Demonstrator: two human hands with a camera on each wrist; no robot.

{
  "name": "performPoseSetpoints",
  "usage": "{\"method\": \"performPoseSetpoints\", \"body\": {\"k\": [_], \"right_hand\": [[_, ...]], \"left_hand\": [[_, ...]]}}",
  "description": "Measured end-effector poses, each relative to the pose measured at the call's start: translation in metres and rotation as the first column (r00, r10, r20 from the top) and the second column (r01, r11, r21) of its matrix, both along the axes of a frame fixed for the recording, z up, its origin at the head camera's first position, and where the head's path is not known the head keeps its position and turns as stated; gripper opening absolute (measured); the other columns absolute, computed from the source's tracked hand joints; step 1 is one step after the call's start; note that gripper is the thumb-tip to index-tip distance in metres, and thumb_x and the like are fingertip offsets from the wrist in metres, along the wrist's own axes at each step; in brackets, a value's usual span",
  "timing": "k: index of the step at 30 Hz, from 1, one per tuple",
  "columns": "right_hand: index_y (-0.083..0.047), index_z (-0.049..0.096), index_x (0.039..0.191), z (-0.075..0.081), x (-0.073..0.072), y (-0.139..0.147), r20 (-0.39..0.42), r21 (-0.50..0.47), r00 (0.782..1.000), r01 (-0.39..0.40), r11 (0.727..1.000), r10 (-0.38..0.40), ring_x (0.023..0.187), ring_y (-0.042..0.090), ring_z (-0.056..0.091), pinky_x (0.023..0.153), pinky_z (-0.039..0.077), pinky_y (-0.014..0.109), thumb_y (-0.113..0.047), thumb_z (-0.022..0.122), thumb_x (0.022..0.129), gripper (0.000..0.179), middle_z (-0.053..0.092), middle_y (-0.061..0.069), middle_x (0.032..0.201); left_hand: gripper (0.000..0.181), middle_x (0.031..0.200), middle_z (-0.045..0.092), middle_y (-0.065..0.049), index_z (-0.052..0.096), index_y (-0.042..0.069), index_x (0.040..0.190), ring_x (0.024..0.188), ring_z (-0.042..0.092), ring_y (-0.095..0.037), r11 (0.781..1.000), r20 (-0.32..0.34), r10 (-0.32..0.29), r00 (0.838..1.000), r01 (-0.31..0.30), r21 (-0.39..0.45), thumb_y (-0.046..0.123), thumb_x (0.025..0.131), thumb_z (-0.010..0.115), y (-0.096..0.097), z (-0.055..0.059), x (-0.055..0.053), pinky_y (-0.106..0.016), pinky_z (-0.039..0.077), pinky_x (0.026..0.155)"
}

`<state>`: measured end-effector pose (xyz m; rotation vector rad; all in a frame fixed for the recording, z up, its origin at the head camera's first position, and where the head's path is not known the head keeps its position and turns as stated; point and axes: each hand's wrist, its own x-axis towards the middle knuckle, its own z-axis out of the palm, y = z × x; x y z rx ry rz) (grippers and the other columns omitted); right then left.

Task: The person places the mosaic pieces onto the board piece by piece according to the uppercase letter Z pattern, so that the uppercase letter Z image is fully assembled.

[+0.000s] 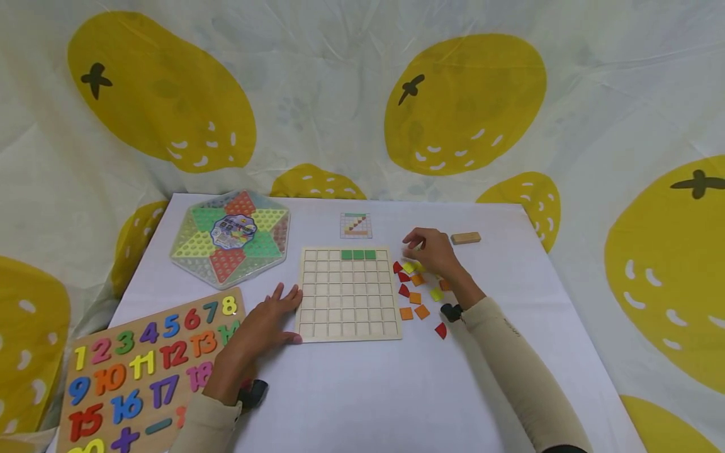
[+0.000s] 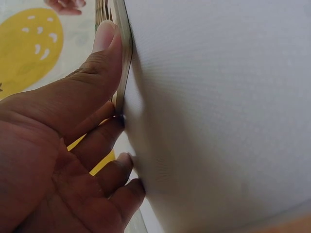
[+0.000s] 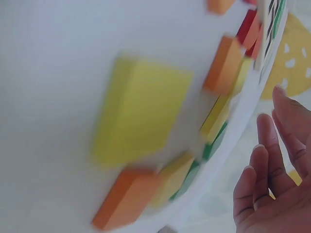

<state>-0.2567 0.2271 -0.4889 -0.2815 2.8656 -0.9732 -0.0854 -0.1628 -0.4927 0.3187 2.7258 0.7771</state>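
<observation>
A wooden grid board point(image 1: 334, 306) lies mid-table with three green squares point(image 1: 359, 255) in its top row. At the board's lower left, my left hand point(image 1: 265, 324) spreads its fingers and rests them and the thumb against the edge. My right hand point(image 1: 433, 251) hovers by the board's upper right, above loose pieces. In the right wrist view its fingers point(image 3: 274, 165) bend loosely with nothing seen between them. Under and near it lie red quarter-round pieces point(image 1: 404, 290), orange squares point(image 1: 421, 311) and yellow pieces point(image 1: 435, 294). Some green pieces point(image 3: 187, 179) show in the right wrist view.
Behind the board lies a small pattern card point(image 1: 355, 225). A little wooden block point(image 1: 466, 238) sits at the right rear. On the left are a star-patterned game board point(image 1: 231, 236) and a number puzzle point(image 1: 153, 371), which the left forearm partly covers.
</observation>
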Motion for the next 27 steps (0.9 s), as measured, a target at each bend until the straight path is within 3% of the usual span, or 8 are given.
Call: {"method": "performPoseSetpoints", "body": {"k": [13, 19, 27], "right_hand": [[-0.012, 0.075, 0.117, -0.009, 0.0, 0.031, 0.061, 0.087, 0.986, 0.147, 0.985, -0.153, 0.098, 0.03, 0.059, 0.083, 0.052, 0.038, -0.022, 0.08, 0.096, 0.023, 0.071, 0.011, 0.112], [-0.011, 0.076, 0.113, -0.01, -0.002, 0.031, 0.097, 0.087, 0.984, 0.142, 0.986, -0.15, 0.1, 0.031, 0.058, 0.088, 0.052, 0.04, -0.025, 0.083, 0.094, 0.024, 0.069, 0.012, 0.107], [-0.012, 0.073, 0.104, -0.007, -0.005, 0.024, 0.086, 0.083, 0.989, 0.117, 0.99, -0.124, 0.089, 0.029, 0.057, 0.077, 0.048, 0.037, -0.02, 0.084, 0.093, 0.017, 0.066, 0.01, 0.095]], "left_hand": [[0.1, 0.17, 0.036, -0.013, 0.042, 0.008, 0.162, 0.162, 0.021, -0.046, 1.0, -0.005, -0.006, 1.0, 0.006, 0.008, 0.024, 0.078, 0.094, 0.0, 0.001, 0.0, -0.07, 0.032, 0.124], [0.1, 0.17, 0.036, -0.013, 0.042, 0.008, 0.162, 0.163, 0.021, -0.046, 1.0, -0.012, -0.012, 1.0, 0.012, 0.006, 0.024, 0.078, 0.094, 0.0, 0.0, 0.0, -0.069, 0.031, 0.125], [0.101, 0.17, 0.035, -0.012, 0.041, 0.009, 0.162, 0.163, 0.02, -0.046, 1.0, 0.001, -0.004, 1.0, 0.004, 0.0, 0.025, 0.078, 0.094, 0.0, 0.0, -0.001, -0.07, 0.031, 0.124]]}}
